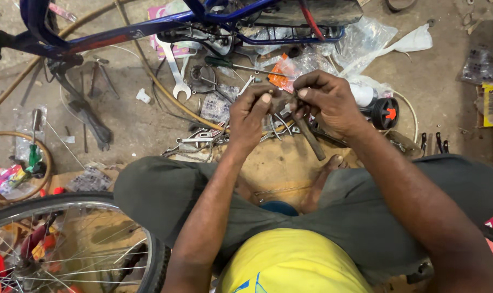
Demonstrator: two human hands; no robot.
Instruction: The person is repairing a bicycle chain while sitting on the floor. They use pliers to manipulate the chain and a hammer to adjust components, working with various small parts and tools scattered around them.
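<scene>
Left hand [252,114] and right hand [328,100] meet above the floor [138,125], just over the crossed legs. Both grips clenched on a small metal part [283,103] pinched between the fingertips. Right hand also grasps a hammer [310,138], handle slanting down toward the lap. Spanner [173,70], screwdriver [241,66] and plastic bags [366,40] lie beyond, under the blue bike frame [122,30]. Wheel [67,244] at the floor's near left corner.

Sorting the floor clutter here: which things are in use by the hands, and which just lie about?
In use:
left hand
right hand
small metal part held between them
dark tool handle in the right hand

Lying about:
spanner
screwdriver
wheel
blue bike frame
plastic bags
</scene>
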